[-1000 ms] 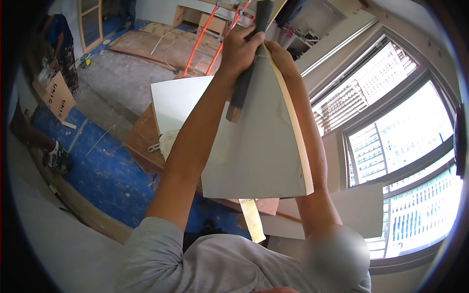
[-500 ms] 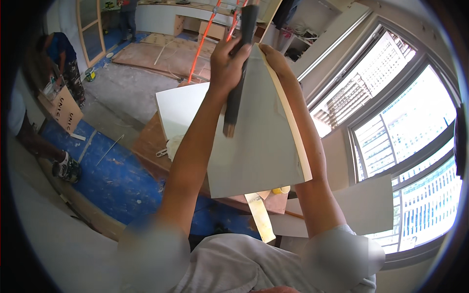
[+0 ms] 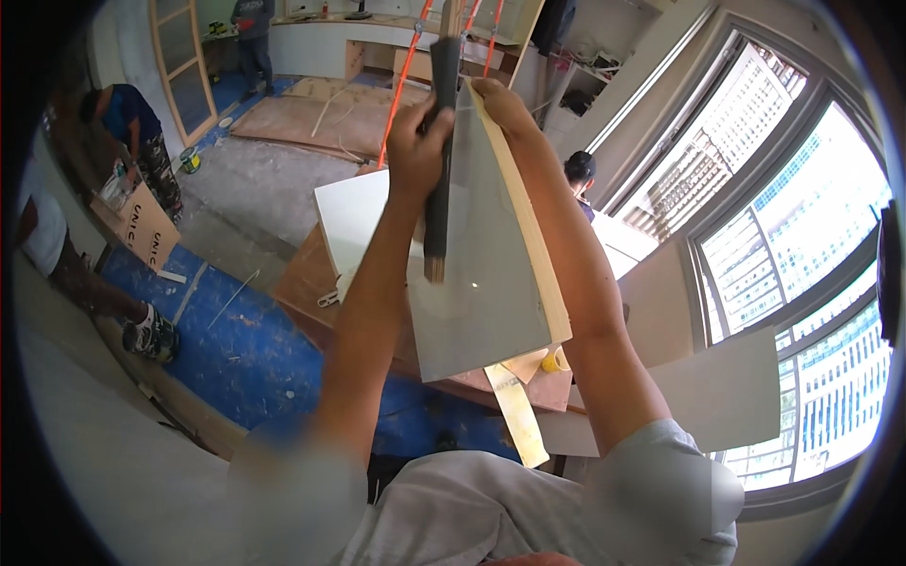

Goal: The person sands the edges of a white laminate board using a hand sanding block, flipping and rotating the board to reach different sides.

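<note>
My left hand [image 3: 415, 156] is closed round a wooden bar wrapped in dark grey material [image 3: 437, 222], which looks like a sanding block. Bare wood shows at both its ends. The bar is held along the left side of a grey-white panel [image 3: 495, 292]; whether it touches the face I cannot tell. My right hand [image 3: 502, 106] grips the panel's far end, its fingers partly hidden behind the board. The panel is tilted up, and its pale wood edge [image 3: 528, 222] runs down the right side toward me.
Below stands a brown work table [image 3: 307, 283] with another white panel [image 3: 354, 217]. A yellow strip [image 3: 517, 415] juts toward me beside a yellow roll [image 3: 555, 359]. An orange ladder [image 3: 404, 80] rises beyond. Several people are nearby, one [image 3: 580, 170] just past my right arm.
The panel has turned so that more of its pale edge shows. Both hands and the bar have shifted left in view. A person's head has come into sight beyond my right arm.
</note>
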### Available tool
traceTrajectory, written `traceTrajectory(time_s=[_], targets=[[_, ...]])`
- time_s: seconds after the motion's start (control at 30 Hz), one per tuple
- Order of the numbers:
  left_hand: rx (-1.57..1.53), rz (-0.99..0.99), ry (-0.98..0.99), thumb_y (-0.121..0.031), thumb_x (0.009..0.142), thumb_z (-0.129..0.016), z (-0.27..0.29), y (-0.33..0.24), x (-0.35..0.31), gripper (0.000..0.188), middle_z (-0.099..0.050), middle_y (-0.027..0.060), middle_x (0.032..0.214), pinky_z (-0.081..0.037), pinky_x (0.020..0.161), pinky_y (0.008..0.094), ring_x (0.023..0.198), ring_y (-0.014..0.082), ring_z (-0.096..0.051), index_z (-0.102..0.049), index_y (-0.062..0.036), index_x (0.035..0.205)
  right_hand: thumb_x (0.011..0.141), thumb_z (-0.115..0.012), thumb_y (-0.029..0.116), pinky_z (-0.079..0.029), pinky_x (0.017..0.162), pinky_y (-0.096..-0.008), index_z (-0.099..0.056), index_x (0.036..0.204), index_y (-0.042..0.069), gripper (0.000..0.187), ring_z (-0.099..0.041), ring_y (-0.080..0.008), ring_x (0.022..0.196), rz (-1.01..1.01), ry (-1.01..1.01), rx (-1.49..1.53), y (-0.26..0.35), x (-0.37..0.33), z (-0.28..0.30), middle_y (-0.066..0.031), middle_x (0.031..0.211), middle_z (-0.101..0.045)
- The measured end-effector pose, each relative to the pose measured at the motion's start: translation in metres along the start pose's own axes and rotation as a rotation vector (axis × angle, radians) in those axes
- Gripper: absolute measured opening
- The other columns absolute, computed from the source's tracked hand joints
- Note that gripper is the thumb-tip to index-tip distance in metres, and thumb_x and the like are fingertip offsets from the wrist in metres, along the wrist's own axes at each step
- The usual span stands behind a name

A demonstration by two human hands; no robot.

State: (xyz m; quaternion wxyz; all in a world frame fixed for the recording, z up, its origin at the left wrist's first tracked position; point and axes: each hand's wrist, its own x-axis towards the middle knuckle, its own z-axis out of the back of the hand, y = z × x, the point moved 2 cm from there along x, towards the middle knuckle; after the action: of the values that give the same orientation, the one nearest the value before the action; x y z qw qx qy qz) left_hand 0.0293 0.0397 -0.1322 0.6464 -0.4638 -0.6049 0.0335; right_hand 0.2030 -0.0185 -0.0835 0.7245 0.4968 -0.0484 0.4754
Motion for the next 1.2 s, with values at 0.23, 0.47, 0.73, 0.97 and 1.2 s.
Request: traceTrajectory(time_s=[0.23, 0.47, 0.73, 0.97, 1.2], targets=[[0.071, -0.031, 0.038, -0.027, 0.092, -0.075, -0.026, 0.005, 0.067, 0.037, -0.071, 0.0171, 0.096, -0.051, 0.083, 0.0348, 0.090, 0.0243, -0.067, -0.074, -0.0012, 0.118, 0.102, -0.048, 0.018, -0.049, 0.102, -0.0386, -0.067, 0.131, 0.000, 0.039, -0.065, -0.0298, 0.118, -0.003, 0.201, -0.384, 0.026, 0.004, -0.002, -0.0200, 0.132, -0.066], [-0.067, 0.401, -0.013, -0.025, 0.098, -0.070, 0.009, 0.025, -0.042, 0.040, -0.072, 0.0081, 0.099, -0.050, 0.082, 0.0279, 0.088, 0.0140, -0.064, -0.071, 0.0038, 0.125, 0.103, -0.051, 0.026, -0.054, 0.088, -0.0397, -0.068, 0.121, -0.001, 0.037, -0.070, -0.0289, 0.098, -0.202, 0.055, 0.070, 0.003, 0.001, 0.002, -0.0174, 0.110, -0.071], [-0.102, 0.107, 0.068, -0.022, 0.097, -0.071, 0.012, -0.026, 0.032, 0.038, -0.070, 0.0033, 0.095, -0.048, 0.074, 0.0249, 0.083, 0.0087, -0.060, -0.071, 0.0024, 0.127, 0.101, -0.060, 0.029, -0.051, 0.089, -0.0357, -0.065, 0.132, 0.003, 0.041, -0.067, -0.0214, 0.098, -0.530, 0.027, 0.761, 0.030, -0.045, 0.009, -0.0133, 0.110, -0.072], [0.125, -0.116, 0.115, -0.029, 0.091, -0.074, -0.030, -0.047, 0.042, 0.039, -0.065, 0.0161, 0.088, -0.050, 0.077, 0.0374, 0.083, 0.0275, -0.065, -0.074, -0.0010, 0.118, 0.106, -0.053, 0.033, -0.047, 0.102, -0.0341, -0.069, 0.135, 0.014, 0.038, -0.066, -0.0221, 0.119, -0.249, 0.089, 0.146, -0.020, -0.047, 0.013, -0.0131, 0.127, -0.072], [0.100, -0.015, 0.025, -0.019, 0.092, -0.074, 0.003, -0.051, -0.079, 0.036, -0.059, 0.0117, 0.082, -0.048, 0.075, 0.0360, 0.082, 0.0244, -0.060, -0.072, 0.0005, 0.122, 0.104, -0.056, 0.024, -0.048, 0.098, -0.0296, -0.065, 0.138, 0.004, 0.040, -0.066, -0.0159, 0.111, -0.288, 0.056, 0.278, 0.006, -0.059, 0.016, -0.0100, 0.124, -0.072]])
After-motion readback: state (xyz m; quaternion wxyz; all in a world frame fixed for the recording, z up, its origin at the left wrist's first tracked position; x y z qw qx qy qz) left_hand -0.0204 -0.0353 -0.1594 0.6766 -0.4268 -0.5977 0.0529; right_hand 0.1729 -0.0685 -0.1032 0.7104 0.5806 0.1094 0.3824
